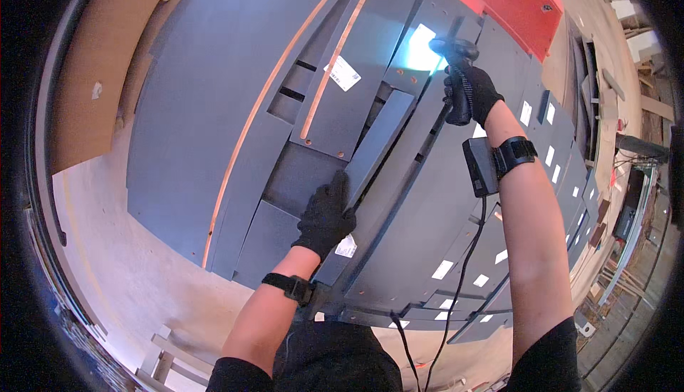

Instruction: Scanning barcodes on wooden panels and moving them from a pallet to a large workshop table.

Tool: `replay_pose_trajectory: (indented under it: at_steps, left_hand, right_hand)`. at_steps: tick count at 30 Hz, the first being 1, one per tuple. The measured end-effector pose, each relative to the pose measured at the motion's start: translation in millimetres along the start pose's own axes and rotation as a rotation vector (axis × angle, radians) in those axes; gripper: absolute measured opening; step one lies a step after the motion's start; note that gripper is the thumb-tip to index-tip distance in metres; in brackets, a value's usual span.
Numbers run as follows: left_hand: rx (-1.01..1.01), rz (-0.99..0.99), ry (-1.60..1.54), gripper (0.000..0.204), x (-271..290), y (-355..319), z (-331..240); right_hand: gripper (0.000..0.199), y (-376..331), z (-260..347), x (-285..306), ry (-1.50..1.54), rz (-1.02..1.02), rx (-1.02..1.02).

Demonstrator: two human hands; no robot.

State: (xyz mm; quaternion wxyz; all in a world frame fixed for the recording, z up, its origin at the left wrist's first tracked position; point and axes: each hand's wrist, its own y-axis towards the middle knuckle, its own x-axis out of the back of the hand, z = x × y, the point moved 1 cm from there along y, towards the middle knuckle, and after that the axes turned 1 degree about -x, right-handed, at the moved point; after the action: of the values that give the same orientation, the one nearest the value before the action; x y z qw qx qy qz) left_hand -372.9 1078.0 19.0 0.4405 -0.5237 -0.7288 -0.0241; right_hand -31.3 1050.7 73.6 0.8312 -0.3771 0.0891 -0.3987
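Observation:
My left hand (pixel 326 214), in a black glove, grips the near end of a long narrow dark grey panel (pixel 377 143) that lies on a stack of dark grey furniture boards (pixel 214 107). A white label (pixel 346 247) sits just below that hand. My right hand (pixel 470 91), also gloved, holds a black handheld scanner (pixel 457 54) by its handle. The scanner casts a bright light patch (pixel 422 50) onto a board at the far side. A small black device (pixel 482 167) is strapped to my right wrist, with a cable hanging from it.
Several grey boards with white labels (pixel 541 157) fan out to the right. A red-orange cart part (pixel 516 7) stands beyond the stack. A large brown board (pixel 92 71) leans at the left. Pale floor (pixel 128 271) lies at lower left, workshop clutter at far right.

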Motion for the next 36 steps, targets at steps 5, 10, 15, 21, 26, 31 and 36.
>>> replay_pose_trajectory:
  at_steps: [5, 10, 15, 21, 26, 31, 36]
  left_hand:
    - [0.181, 0.224, -0.135, 0.065, 14.8, 0.1, -0.2]
    - [0.063, 0.303, -0.327, 0.056, 0.4, 6.1, 32.4]
    - [-0.109, 0.045, 0.084, 0.041, -7.5, 12.6, 22.7]
    - [-0.035, -0.068, -0.196, 0.026, -10.4, 10.1, 29.5]
    - [-0.024, -0.022, -0.149, 0.023, 2.9, -7.1, 36.6]
    - [-0.052, -0.321, 0.018, 0.018, 3.6, -55.4, 87.8]
    - [0.237, -0.163, 0.125, 0.006, 26.9, -97.6, 102.1]
  right_hand:
    - [0.027, 6.3, 0.0, 7.3, 0.074, 0.058, -0.006]
    - [0.029, -8.0, -16.8, 1.0, -0.024, 0.142, 0.056]
    - [0.031, -69.2, -38.6, -28.9, -0.203, 0.136, -0.003]
    - [0.032, -129.1, -75.7, -46.1, -0.397, 0.195, -0.150]
    - [0.030, -141.9, -93.4, -46.5, -0.478, 0.188, -0.174]
    - [0.030, -143.1, -90.0, -55.7, -0.451, 0.181, -0.101]
    - [0.034, -138.6, -89.6, -59.6, -0.492, 0.178, -0.114]
